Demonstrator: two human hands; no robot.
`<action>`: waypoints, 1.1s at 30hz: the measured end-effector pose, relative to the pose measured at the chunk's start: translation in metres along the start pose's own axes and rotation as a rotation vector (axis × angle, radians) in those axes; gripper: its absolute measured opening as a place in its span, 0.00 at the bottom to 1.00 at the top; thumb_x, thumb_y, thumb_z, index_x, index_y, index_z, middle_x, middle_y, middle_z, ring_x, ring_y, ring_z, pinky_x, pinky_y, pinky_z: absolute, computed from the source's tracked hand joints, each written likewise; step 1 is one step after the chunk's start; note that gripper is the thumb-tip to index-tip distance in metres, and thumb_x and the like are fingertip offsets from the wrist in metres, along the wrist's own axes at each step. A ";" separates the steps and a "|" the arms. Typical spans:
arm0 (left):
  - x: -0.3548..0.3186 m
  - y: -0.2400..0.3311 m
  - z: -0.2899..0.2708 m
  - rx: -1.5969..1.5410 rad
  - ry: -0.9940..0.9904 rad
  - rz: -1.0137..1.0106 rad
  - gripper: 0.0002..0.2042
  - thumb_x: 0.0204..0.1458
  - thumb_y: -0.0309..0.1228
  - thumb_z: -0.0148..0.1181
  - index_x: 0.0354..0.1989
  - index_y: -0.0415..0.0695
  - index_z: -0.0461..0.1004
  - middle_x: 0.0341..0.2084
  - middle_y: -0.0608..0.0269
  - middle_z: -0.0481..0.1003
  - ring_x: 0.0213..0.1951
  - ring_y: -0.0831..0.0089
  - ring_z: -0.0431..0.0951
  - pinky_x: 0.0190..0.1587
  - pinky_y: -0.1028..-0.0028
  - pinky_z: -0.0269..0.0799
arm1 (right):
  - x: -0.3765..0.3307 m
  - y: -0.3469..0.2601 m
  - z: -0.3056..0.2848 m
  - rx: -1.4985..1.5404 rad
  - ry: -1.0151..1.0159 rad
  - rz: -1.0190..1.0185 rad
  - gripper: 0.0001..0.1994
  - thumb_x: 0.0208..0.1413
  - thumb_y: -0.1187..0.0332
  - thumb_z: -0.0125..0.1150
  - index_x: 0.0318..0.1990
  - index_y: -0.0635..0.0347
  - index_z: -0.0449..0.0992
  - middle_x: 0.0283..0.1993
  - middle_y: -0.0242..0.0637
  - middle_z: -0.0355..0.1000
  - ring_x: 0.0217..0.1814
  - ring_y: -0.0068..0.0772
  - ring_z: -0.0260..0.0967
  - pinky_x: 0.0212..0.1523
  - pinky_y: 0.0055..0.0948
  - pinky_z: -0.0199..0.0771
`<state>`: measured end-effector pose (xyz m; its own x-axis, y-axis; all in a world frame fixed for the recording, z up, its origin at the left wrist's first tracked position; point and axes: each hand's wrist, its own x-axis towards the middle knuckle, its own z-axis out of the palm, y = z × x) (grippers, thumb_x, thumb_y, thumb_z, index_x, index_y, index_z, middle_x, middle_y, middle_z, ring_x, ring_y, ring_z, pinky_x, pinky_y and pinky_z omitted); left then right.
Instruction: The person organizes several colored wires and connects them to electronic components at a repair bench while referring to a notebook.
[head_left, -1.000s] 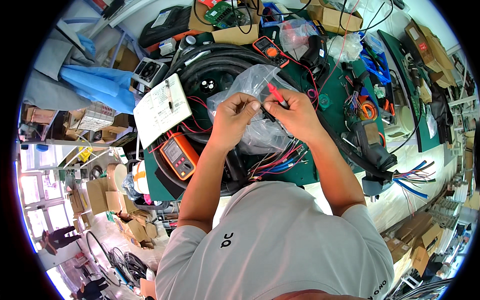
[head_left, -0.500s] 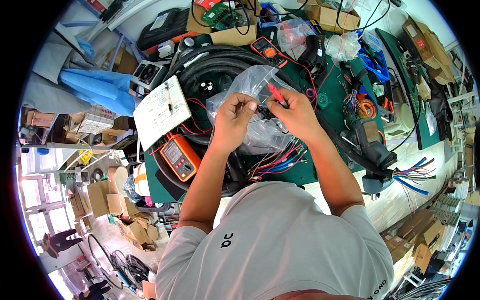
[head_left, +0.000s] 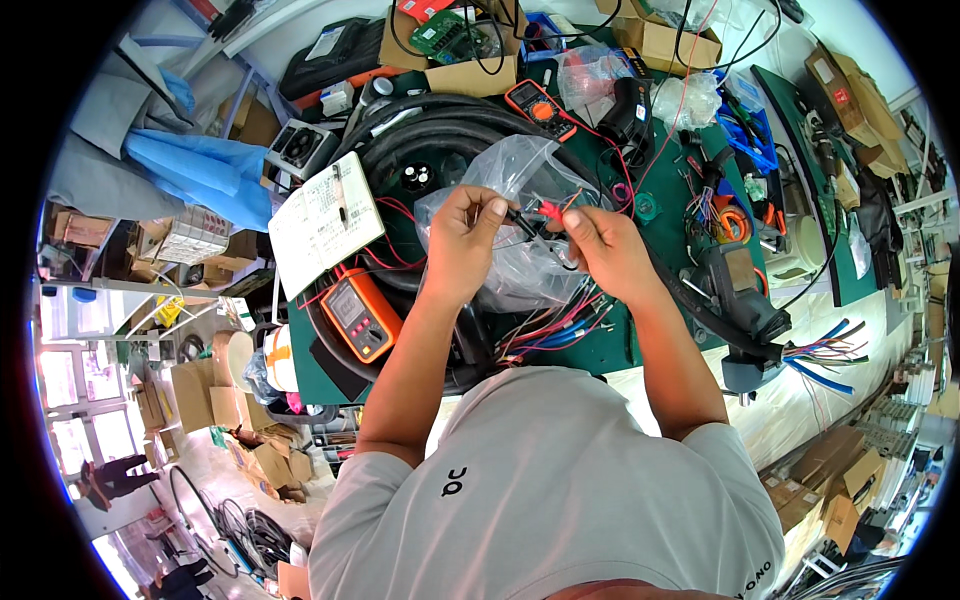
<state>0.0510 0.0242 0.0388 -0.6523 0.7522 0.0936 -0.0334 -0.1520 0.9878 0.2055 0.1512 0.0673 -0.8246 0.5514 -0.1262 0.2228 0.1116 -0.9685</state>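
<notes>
The red probe point(head_left: 549, 209) is now leaning over instead of standing up, and the right grip point(head_left: 612, 250) is sitting slightly farther out! The left grip point(head_left: 462, 250) is pinching a slim black piece point(head_left: 522, 222); the right is bunching beside the red, and I cannot tell what it's pinching. Both pieces are hovering between them, above the plastic bag point(head_left: 530, 280) on the counter point(head_left: 665, 215). Good handling is probably meaning steady, light pinching, with both ends staying in sight.
</notes>
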 end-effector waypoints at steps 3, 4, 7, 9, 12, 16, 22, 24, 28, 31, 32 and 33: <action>0.000 -0.001 0.001 0.003 -0.005 0.026 0.06 0.60 0.27 0.54 0.38 0.36 0.69 0.34 0.58 0.77 0.35 0.77 0.75 0.42 0.77 0.73 | -0.002 0.012 0.006 -0.073 0.044 -0.214 0.14 0.62 0.62 0.56 0.45 0.63 0.77 0.21 0.28 0.65 0.22 0.16 0.60 0.23 0.22 0.61; 0.000 -0.002 0.001 -0.003 -0.007 0.027 0.06 0.60 0.27 0.54 0.38 0.36 0.69 0.34 0.58 0.77 0.35 0.77 0.75 0.42 0.76 0.73 | -0.003 0.012 0.006 -0.058 0.018 -0.206 0.14 0.62 0.63 0.56 0.47 0.63 0.76 0.21 0.28 0.65 0.22 0.16 0.61 0.23 0.22 0.61; 0.000 -0.004 0.002 -0.014 -0.022 0.027 0.06 0.60 0.26 0.54 0.38 0.36 0.69 0.34 0.58 0.77 0.35 0.77 0.75 0.42 0.76 0.73 | -0.007 0.012 0.006 -0.030 -0.040 -0.165 0.15 0.62 0.65 0.56 0.53 0.60 0.74 0.22 0.28 0.65 0.22 0.16 0.61 0.23 0.23 0.62; 0.002 -0.008 0.001 -0.014 -0.040 0.032 0.06 0.60 0.26 0.54 0.38 0.36 0.69 0.34 0.58 0.77 0.36 0.77 0.75 0.42 0.76 0.73 | -0.006 0.006 0.008 -0.040 -0.052 -0.126 0.16 0.62 0.67 0.55 0.57 0.58 0.72 0.22 0.28 0.64 0.22 0.16 0.61 0.22 0.23 0.62; -0.002 -0.004 0.001 0.024 -0.031 0.029 0.06 0.59 0.26 0.55 0.37 0.36 0.69 0.34 0.59 0.77 0.36 0.76 0.75 0.43 0.76 0.72 | -0.006 -0.001 0.011 -0.003 -0.085 -0.070 0.17 0.62 0.69 0.53 0.58 0.57 0.71 0.23 0.28 0.65 0.21 0.16 0.61 0.23 0.22 0.63; -0.002 -0.005 0.000 -0.001 -0.048 0.047 0.06 0.59 0.26 0.55 0.37 0.37 0.69 0.33 0.59 0.77 0.36 0.77 0.75 0.43 0.76 0.72 | -0.004 0.002 0.010 0.042 -0.145 -0.104 0.16 0.64 0.68 0.52 0.59 0.56 0.71 0.25 0.28 0.66 0.22 0.16 0.63 0.24 0.20 0.66; -0.002 -0.002 0.000 -0.046 -0.062 0.029 0.08 0.59 0.32 0.57 0.37 0.38 0.70 0.33 0.61 0.77 0.36 0.79 0.73 0.44 0.77 0.68 | 0.002 0.005 0.010 0.157 -0.191 -0.075 0.17 0.66 0.67 0.49 0.61 0.53 0.70 0.28 0.27 0.67 0.24 0.17 0.67 0.25 0.21 0.71; -0.002 -0.002 0.000 -0.046 -0.058 0.030 0.08 0.59 0.31 0.57 0.37 0.38 0.70 0.33 0.61 0.77 0.36 0.79 0.73 0.44 0.77 0.68 | 0.001 0.005 0.011 0.147 -0.185 -0.075 0.17 0.66 0.66 0.49 0.61 0.52 0.69 0.27 0.27 0.66 0.24 0.17 0.67 0.25 0.21 0.72; -0.002 -0.005 -0.002 -0.014 -0.057 0.032 0.08 0.60 0.31 0.56 0.37 0.38 0.70 0.33 0.61 0.77 0.36 0.79 0.73 0.44 0.77 0.68 | 0.000 0.005 0.012 0.126 -0.176 -0.059 0.17 0.67 0.66 0.47 0.62 0.51 0.69 0.25 0.27 0.66 0.23 0.17 0.67 0.24 0.20 0.71; -0.002 -0.008 -0.002 -0.048 -0.056 0.034 0.08 0.60 0.31 0.56 0.38 0.38 0.70 0.33 0.61 0.77 0.36 0.79 0.73 0.44 0.78 0.68 | -0.001 0.005 0.012 0.127 -0.184 -0.066 0.17 0.67 0.65 0.47 0.61 0.50 0.69 0.22 0.28 0.65 0.22 0.17 0.66 0.24 0.20 0.71; -0.002 -0.008 -0.002 -0.047 -0.057 0.035 0.07 0.60 0.30 0.56 0.38 0.37 0.69 0.34 0.60 0.77 0.36 0.79 0.73 0.44 0.78 0.69 | 0.000 0.005 0.012 0.127 -0.184 -0.067 0.17 0.67 0.65 0.46 0.61 0.50 0.69 0.22 0.28 0.65 0.21 0.17 0.66 0.23 0.20 0.71; -0.002 -0.007 -0.003 -0.045 -0.059 0.037 0.07 0.60 0.29 0.56 0.38 0.37 0.69 0.34 0.60 0.77 0.36 0.79 0.74 0.43 0.78 0.70 | 0.000 0.006 0.012 0.128 -0.183 -0.068 0.17 0.67 0.65 0.46 0.61 0.50 0.69 0.22 0.28 0.65 0.21 0.17 0.66 0.23 0.20 0.70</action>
<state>0.0506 0.0222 0.0314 -0.6084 0.7815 0.1385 -0.0452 -0.2084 0.9770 0.2007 0.1419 0.0587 -0.9185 0.3862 -0.0851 0.1052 0.0311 -0.9940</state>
